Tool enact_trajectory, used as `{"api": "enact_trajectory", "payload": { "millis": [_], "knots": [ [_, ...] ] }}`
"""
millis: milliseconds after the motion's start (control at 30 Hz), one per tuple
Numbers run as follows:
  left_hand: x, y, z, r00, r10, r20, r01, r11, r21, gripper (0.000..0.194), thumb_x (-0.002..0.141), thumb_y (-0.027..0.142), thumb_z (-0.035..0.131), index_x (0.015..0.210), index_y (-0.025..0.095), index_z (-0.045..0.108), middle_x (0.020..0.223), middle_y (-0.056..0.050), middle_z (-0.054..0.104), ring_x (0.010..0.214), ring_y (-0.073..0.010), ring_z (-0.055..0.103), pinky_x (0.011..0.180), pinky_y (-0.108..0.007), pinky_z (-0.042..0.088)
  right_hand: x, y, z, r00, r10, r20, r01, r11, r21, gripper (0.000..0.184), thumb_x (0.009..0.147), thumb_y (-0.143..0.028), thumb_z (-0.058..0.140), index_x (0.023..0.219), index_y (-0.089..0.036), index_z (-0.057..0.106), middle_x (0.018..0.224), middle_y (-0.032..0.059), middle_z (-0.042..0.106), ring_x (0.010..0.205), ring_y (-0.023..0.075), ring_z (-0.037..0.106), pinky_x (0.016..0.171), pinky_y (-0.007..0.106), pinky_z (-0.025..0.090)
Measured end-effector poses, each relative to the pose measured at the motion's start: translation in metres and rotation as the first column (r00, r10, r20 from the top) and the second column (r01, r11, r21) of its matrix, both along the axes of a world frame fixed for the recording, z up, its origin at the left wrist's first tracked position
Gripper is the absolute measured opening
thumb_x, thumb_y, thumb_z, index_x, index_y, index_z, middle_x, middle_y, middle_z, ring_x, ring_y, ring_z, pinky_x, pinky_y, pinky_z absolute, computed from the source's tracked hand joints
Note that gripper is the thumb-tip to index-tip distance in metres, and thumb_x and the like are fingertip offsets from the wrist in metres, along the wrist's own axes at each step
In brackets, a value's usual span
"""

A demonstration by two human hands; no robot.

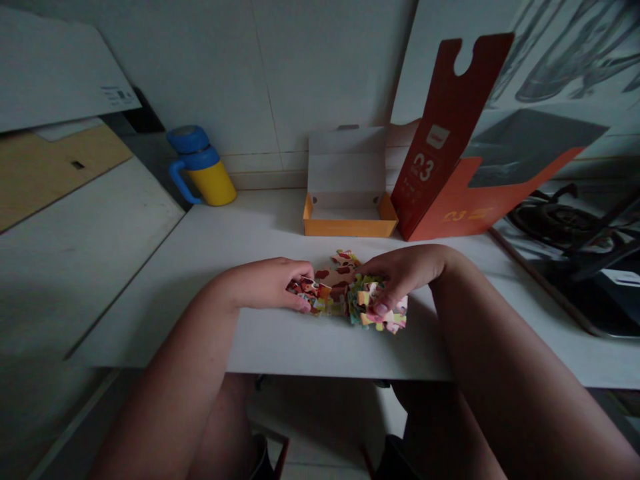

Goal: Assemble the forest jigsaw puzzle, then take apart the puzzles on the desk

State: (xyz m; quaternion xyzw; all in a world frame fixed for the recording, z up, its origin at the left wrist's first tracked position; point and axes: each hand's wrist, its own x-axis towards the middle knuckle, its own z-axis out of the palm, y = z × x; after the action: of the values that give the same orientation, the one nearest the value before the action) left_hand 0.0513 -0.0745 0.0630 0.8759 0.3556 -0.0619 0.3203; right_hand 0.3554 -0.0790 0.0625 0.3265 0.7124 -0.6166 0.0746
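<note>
On the white table, colourful jigsaw puzzle pieces lie in a small heap between my two hands. My left hand is closed, thumb and fingers around a small cluster of pieces at the heap's left side. A thicker bunch of puzzle pieces sits under and in my right hand, whose thumb presses on top of it. The palm hides part of that bunch. Behind the heap, an orange box stands with its white lid raised.
A tall red-orange carton marked 03 stands open at the back right. Beyond it is a gas stove. At the back left stands a blue and yellow jug. White and wooden panels border the table's left side.
</note>
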Motion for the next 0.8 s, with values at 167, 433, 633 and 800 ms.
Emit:
{"api": "enact_trajectory", "payload": {
  "millis": [167,433,633,800],
  "knots": [
    [0.006,0.014,-0.019,0.939,0.211,0.27,-0.202,0.978,-0.06,0.034,0.083,0.042,0.075,0.105,0.022,0.059,0.098,-0.001,0.069,0.087,-0.0182,0.062,0.074,-0.028,0.045,-0.004,-0.003,-0.001,0.992,-0.002,-0.122,0.005,1.0,0.025,0.061,0.075,-0.051,0.09,0.125,-0.02,0.073,0.116,0.007,0.079,0.098,0.0242,0.074,0.084,0.033,0.06],
    [0.023,0.023,-0.047,0.791,0.327,0.517,-0.35,0.935,-0.055,0.028,0.081,0.026,0.075,0.102,0.021,0.057,0.099,-0.002,0.071,0.088,-0.0173,0.064,0.078,-0.028,0.048,-0.02,0.0,-0.013,0.911,-0.261,-0.32,0.386,0.814,0.433,0.07,0.073,-0.054,0.091,0.126,-0.021,0.061,0.12,0.0081,0.074,0.104,0.0259,0.069,0.089,0.035,0.053],
    [0.022,0.023,-0.044,0.808,0.295,0.509,-0.353,0.935,0.019,0.029,0.079,0.023,0.077,0.102,0.021,0.06,0.094,0.001,0.069,0.085,-0.016,0.063,0.077,-0.027,0.047,-0.023,0.002,-0.019,0.901,-0.334,-0.279,0.435,0.687,0.582,0.075,0.067,-0.062,0.092,0.119,-0.022,0.056,0.111,0.0069,0.072,0.095,0.0253,0.067,0.078,0.033,0.05],
    [0.017,0.029,-0.05,0.81,0.268,0.521,-0.33,0.944,0.027,0.027,0.084,0.018,0.07,0.11,0.02,0.062,0.104,-0.003,0.072,0.094,-0.0176,0.066,0.085,-0.029,0.05,-0.025,0.001,-0.023,0.863,-0.426,-0.271,0.49,0.582,0.649,0.083,0.064,-0.067,0.091,0.121,-0.02,0.052,0.115,0.011,0.07,0.1,0.028,0.066,0.082,0.035,0.049]
  ]
}}
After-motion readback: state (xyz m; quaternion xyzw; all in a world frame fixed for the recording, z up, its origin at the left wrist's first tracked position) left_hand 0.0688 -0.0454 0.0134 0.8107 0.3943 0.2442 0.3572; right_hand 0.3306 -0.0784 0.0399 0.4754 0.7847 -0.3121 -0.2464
